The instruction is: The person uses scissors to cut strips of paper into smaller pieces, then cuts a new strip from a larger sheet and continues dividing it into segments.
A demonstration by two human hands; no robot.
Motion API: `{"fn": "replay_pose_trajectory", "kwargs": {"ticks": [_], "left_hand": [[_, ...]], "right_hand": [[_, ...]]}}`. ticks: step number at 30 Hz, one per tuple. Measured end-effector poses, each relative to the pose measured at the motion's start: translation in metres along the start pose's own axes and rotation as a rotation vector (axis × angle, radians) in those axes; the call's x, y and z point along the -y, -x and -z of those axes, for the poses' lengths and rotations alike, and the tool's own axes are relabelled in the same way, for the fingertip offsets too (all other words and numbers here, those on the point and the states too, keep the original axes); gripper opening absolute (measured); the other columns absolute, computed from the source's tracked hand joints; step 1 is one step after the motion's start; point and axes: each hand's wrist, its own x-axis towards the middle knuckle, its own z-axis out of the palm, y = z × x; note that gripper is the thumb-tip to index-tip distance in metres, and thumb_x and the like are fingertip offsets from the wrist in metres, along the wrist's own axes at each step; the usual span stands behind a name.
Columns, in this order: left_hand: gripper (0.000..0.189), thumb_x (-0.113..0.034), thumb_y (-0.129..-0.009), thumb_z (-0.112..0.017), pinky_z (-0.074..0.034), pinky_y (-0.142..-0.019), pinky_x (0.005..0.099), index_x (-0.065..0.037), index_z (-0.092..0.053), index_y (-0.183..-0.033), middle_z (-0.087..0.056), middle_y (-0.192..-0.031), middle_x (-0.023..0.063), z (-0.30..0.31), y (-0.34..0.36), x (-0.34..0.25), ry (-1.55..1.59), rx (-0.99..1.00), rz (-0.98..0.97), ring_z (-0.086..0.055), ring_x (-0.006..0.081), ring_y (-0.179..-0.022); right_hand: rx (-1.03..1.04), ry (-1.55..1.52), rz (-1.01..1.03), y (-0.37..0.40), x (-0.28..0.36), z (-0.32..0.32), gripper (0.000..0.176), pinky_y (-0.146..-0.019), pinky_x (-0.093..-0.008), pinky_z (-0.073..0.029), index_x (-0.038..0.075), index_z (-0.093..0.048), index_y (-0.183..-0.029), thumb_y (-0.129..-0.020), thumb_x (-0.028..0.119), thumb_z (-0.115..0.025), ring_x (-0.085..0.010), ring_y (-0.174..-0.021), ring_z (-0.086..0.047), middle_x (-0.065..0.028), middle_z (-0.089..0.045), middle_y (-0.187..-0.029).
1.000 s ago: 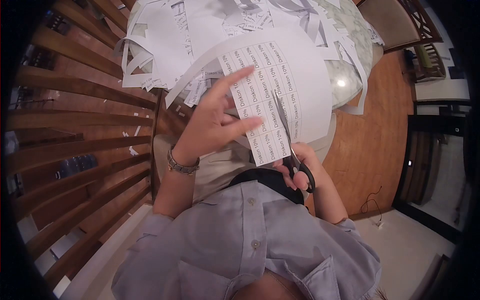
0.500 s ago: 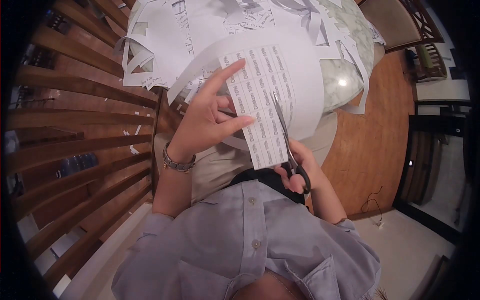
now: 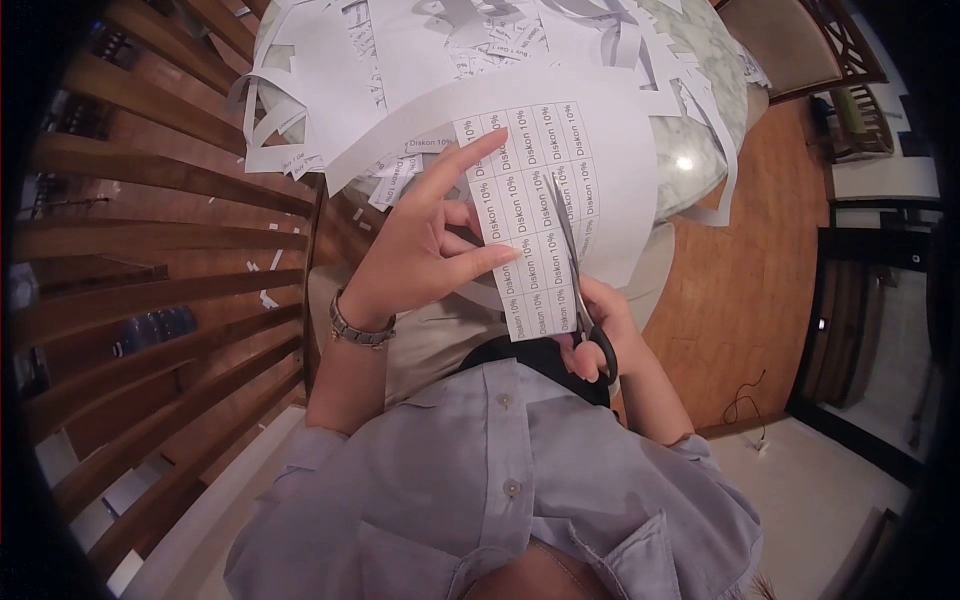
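Observation:
A white paper sheet (image 3: 540, 220) printed with a grid of "Diskon 10%" labels is held above my lap. My left hand (image 3: 432, 235) grips its left side, with the index finger and thumb on the printed face and the other fingers behind. My right hand (image 3: 603, 335) holds black-handled scissors (image 3: 570, 250) at the sheet's lower right. The blades point up and lie along a line between label columns, looking nearly closed. A wide blank margin of the paper curves out to the right and the upper left.
Beyond the sheet, a round marble table (image 3: 690, 165) carries blank paper strips and many small cut labels (image 3: 430, 143). A slatted wooden chair back (image 3: 160, 240) stands at the left. Another chair (image 3: 790, 45) is at the upper right. Paper scraps lie on the floor.
The sheet has shifted slightly to the right and turned flatter to view, with my left hand moving along. The scissor blades have come closer together.

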Motion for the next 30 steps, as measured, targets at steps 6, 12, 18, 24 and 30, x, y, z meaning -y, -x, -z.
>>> {"fn": "replay_pose_trajectory", "kwargs": {"ticks": [6, 12, 18, 24, 30], "left_hand": [[0.075, 0.009, -0.066, -0.057, -0.049, -0.062, 0.0197, -0.001, -0.013, -0.126, -0.03, -0.118, 0.0142, -0.001, 0.0, -0.001, -0.045, -0.029, -0.071, -0.053, 0.0164, -0.082], [0.079, 0.009, -0.066, -0.058, -0.048, -0.058, 0.0182, -0.001, -0.008, -0.127, -0.033, -0.117, 0.0165, -0.001, 0.002, -0.001, -0.042, -0.034, -0.015, -0.054, 0.0128, -0.076], [0.078, 0.009, -0.065, -0.06, -0.047, -0.056, 0.0162, -0.002, -0.014, -0.127, -0.018, -0.127, 0.0163, -0.01, 0.004, 0.006, -0.109, 0.018, -0.025, -0.053, 0.0115, -0.075], [0.077, 0.01, -0.063, -0.06, -0.047, -0.057, 0.0166, -0.003, -0.018, -0.126, -0.012, -0.13, 0.0147, -0.01, 0.003, 0.006, -0.083, 0.01, -0.046, -0.053, 0.0118, -0.075], [0.078, 0.011, -0.062, -0.06, -0.048, -0.058, 0.0169, -0.003, -0.018, -0.126, -0.011, -0.13, 0.0147, -0.009, 0.003, 0.004, -0.073, -0.005, -0.042, -0.053, 0.012, -0.076]], "right_hand": [[-0.007, 0.042, 0.071, -0.001, -0.007, 0.001, 0.064, -0.032, -0.0187, -0.03, -0.005, -0.041, -0.099, -0.057, 0.033, -0.072, -0.0052, -0.033, -0.04, -0.0009, -0.044, -0.05], [-0.045, -0.003, -0.019, 0.004, -0.007, 0.004, 0.089, -0.051, -0.0188, -0.041, -0.006, -0.037, -0.111, -0.049, 0.047, -0.072, -0.0074, -0.061, -0.053, -0.004, -0.053, -0.075], [-0.136, -0.002, 0.086, -0.005, 0.001, -0.011, 0.107, -0.06, -0.0228, -0.035, -0.007, -0.03, -0.117, -0.044, 0.062, -0.066, -0.0131, -0.076, -0.046, -0.0116, -0.048, -0.098], [-0.148, -0.006, 0.094, -0.004, -0.004, -0.006, 0.104, -0.062, -0.0235, -0.033, -0.007, -0.031, -0.116, -0.045, 0.06, -0.066, -0.0136, -0.077, -0.045, -0.0119, -0.048, -0.098], [-0.086, 0.005, 0.058, -0.003, -0.001, -0.003, 0.091, -0.061, -0.0217, -0.04, -0.006, -0.032, -0.116, -0.053, 0.051, -0.065, -0.0115, -0.072, -0.052, -0.0093, -0.051, -0.094]]}}
